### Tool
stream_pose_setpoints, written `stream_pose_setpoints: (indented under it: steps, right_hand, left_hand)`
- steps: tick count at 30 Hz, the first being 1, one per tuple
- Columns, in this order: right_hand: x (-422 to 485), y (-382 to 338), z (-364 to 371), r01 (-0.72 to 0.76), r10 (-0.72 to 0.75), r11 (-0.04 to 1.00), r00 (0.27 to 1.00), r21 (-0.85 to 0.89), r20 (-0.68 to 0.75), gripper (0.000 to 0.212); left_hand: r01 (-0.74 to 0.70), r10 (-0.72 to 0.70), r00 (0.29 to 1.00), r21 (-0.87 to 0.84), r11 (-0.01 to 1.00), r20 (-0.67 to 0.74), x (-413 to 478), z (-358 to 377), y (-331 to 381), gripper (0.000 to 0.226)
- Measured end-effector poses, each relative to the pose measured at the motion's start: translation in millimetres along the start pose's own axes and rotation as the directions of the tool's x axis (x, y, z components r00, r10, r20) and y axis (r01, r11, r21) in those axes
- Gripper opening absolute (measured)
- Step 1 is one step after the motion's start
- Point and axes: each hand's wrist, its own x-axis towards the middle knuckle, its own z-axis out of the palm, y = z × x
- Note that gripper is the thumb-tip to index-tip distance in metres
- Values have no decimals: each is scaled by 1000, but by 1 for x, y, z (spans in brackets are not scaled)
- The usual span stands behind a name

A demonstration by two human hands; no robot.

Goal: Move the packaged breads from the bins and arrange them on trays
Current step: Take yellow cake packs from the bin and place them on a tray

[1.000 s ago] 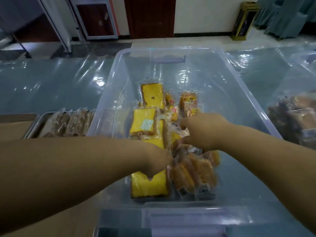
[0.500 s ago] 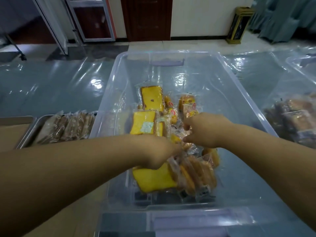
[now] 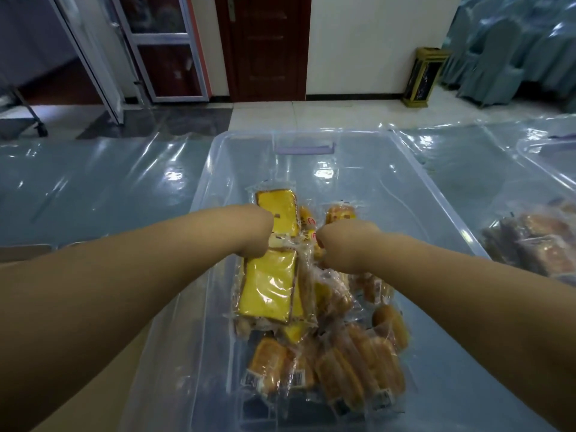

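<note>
A clear plastic bin (image 3: 436, 194) in front of me holds several packaged breads: yellow cake slices and brown rolls (image 3: 358, 369) in clear wrap. My left hand (image 3: 252, 232) is closed on the top edge of a yellow cake packet (image 3: 268, 285), which hangs below it above the pile. My right hand (image 3: 343, 244) is a fist just to the right, pinching the wrap of a brown bread packet (image 3: 330, 294) that hangs next to the yellow one. Another yellow slice (image 3: 280, 207) lies behind the hands. My fingers are hidden from view.
A second clear bin (image 3: 536, 241) with brown packaged breads stands at the right edge. Shiny plastic sheeting (image 3: 93, 188) covers the table. My left forearm hides the tray at the left. A door, a glass partition and a bin stand beyond the table.
Both hands have risen from the pile and moved farther into the bin. The left hand has lifted the yellow cake packet. The view has tilted up, and the tray at the left is now covered.
</note>
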Motion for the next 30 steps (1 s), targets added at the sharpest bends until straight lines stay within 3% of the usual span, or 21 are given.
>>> stream_pose_setpoints:
  steps: [5,7,10,13,16,21,25,27,30]
  right_hand:
    - [21,-5,18,-17,19,987,1000,157,-6,21]
    - [28,-7,26,-20,15,975,1000,221,23,21]
    - [34,-9,37,-49,37,947,998,317,44,19]
    - [37,-10,43,-85,85,910,996,406,19,35]
    - [38,-10,44,-101,108,873,994,478,13,47]
    - [34,-10,38,-116,96,852,993,510,66,44]
    - [33,-9,31,-168,88,874,977,455,192,37]
    - [32,-6,25,-185,106,852,977,490,184,25]
    - [27,4,12,-220,160,805,975,550,156,26]
  left_hand:
    - [-28,19,999,221,975,44,22,3,2,36]
    - [-49,40,997,155,987,63,27,6,5,42]
    - [-45,51,983,-38,998,177,35,10,7,71]
    - [-26,43,963,-66,997,266,41,15,7,106]
    - [-19,28,956,-35,999,291,43,16,9,119]
    - [-72,58,974,58,996,221,38,11,12,95]
    - [-66,69,980,-23,998,187,36,8,6,97]
    - [-62,72,982,-65,996,176,34,6,1,100]
    - [-66,85,989,-146,987,123,30,4,-6,85]
